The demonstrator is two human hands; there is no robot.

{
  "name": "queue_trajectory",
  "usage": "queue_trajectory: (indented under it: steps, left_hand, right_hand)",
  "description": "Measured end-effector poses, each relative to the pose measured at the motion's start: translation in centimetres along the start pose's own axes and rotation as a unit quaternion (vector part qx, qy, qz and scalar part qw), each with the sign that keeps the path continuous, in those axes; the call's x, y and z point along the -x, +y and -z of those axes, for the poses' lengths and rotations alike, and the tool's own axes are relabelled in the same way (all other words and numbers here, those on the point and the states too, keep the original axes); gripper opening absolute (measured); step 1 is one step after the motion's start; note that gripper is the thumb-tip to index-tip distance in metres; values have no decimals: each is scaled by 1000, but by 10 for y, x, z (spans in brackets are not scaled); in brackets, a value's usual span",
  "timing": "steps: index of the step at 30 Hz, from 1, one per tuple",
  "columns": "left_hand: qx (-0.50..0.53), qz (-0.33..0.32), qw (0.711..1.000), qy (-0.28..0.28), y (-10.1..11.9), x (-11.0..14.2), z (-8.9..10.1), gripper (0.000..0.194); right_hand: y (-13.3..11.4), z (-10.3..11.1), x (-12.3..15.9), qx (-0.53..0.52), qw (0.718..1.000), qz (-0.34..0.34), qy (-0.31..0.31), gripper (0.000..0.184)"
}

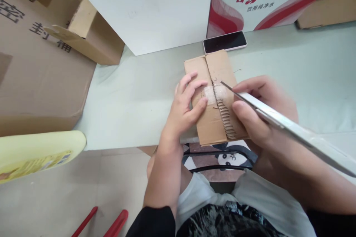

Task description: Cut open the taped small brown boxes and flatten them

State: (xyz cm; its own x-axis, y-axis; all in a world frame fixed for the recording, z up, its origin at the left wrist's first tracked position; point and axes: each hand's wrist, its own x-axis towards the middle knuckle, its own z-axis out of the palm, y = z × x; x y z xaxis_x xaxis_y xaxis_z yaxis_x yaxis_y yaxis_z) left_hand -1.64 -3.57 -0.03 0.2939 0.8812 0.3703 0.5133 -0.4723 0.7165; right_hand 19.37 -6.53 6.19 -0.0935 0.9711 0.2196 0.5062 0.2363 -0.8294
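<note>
A small brown cardboard box lies near the front edge of the table, with clear tape across its middle seam. Below the tape the seam's cardboard is torn, baring the corrugation. My left hand rests on the box's left side, fingers and thumb spread over the top. In my right hand is a white-handled box cutter, pinched between thumb and fingers. Its dark tip points at the top of the box, right of the tape; whether it touches cannot be made out.
A phone lies just behind the box. At the back stand a white box and a red-and-white printed carton. Large brown cartons stand at left, near a yellow container. Red legs show below.
</note>
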Motion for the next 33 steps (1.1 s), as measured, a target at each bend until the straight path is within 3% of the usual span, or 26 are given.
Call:
queue_trajectory:
  steps: [3, 11, 33]
  left_hand:
    - [9, -2, 1000, 5, 0, 0, -1, 49]
    - [12, -5, 1000, 1, 0, -1, 0, 49]
    - [3, -5, 1000, -2, 2, -2, -1, 50]
  right_hand:
    - [-2, -1, -2, 32, 999, -14, 28, 12]
    - [7, -4, -7, 115, 993, 20, -17, 14]
    - [-2, -6, -14, 143, 989, -4, -45, 17]
